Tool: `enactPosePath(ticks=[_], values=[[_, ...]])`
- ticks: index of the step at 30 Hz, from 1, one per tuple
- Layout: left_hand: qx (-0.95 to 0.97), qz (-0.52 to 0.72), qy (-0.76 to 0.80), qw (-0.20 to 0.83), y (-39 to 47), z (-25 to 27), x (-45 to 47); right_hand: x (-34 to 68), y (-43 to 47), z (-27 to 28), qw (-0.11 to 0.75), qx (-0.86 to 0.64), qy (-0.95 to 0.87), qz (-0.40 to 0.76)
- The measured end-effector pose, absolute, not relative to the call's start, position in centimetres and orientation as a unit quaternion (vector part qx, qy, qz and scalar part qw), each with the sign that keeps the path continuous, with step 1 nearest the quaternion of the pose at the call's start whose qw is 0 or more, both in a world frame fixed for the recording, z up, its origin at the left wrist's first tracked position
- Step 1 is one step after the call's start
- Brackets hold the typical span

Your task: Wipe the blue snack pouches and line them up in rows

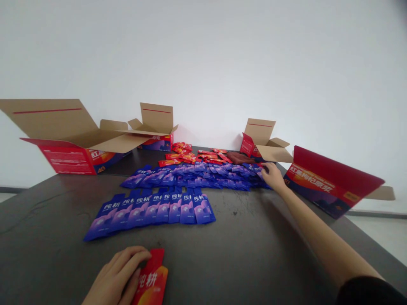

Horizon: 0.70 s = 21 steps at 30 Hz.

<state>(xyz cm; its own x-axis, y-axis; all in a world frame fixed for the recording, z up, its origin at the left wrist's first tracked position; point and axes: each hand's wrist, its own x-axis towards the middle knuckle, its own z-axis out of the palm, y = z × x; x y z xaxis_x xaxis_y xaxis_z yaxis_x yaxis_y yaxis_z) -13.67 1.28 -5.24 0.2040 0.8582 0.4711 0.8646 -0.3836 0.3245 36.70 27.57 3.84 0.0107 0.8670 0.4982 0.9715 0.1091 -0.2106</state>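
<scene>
At the near edge of the view my left hand (119, 275) is closed on a red and orange pouch (154, 281) printed with white characters. The lower part of that pouch runs out of the frame. My right hand (271, 176) reaches far forward to the right end of a heap of blue-purple pouches (203, 173). Its fingers are curled together beside a bit of red; what they grip is too small to make out. Between the hands and the heap lies an overlapping row of blue-purple pouches (163, 207), caps pointing away from me.
Red pouches (181, 156) lie scattered behind the blue heap, near a brown cloth-like item (238, 158). Open cartons stand at the left (70, 159), back left (157, 142), back right (249, 144) and right (321, 186) of the dark table (241, 254). A white wall rises behind.
</scene>
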Motion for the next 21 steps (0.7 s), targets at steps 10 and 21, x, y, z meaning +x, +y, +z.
enactPosePath(ticks=[10, 21], values=[[-0.764, -0.256, -0.584, -0.095, 0.0, -1.1, -11.3, 15.5, 15.5, 3.8, 0.188, -0.384, -0.903, 0.049], [-0.757, -0.245, -0.592, -0.130, -0.4, -0.5, -10.9, 11.9, 13.1, -1.0, 0.103, -0.475, -0.873, -0.022]])
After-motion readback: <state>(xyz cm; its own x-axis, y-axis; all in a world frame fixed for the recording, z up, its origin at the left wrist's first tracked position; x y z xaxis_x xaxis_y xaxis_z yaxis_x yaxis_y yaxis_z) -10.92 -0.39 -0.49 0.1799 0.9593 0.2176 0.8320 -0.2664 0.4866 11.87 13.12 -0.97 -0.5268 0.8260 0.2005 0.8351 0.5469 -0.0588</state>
